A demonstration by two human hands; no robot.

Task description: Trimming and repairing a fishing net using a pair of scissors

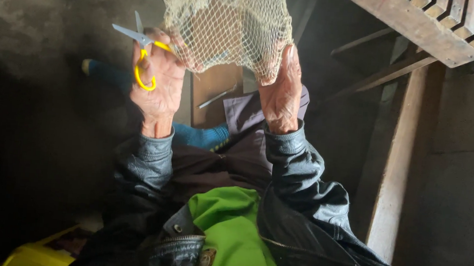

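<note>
Net (pixel 230 24) hangs at top centre of frame. Left hand (pixel 157 83), fingers curled thru yellow scissors (pixel 142 51), blades apart w/ tips pointing upper left, also pinches net edge; right hand (pixel 281 91) grips the other side, stretching mesh taut btwn them for viewing.

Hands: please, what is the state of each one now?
Left hand: closed on the yellow scissors, fingers also at the net.
Right hand: fingers up, gripping the net's lower edge.
</note>
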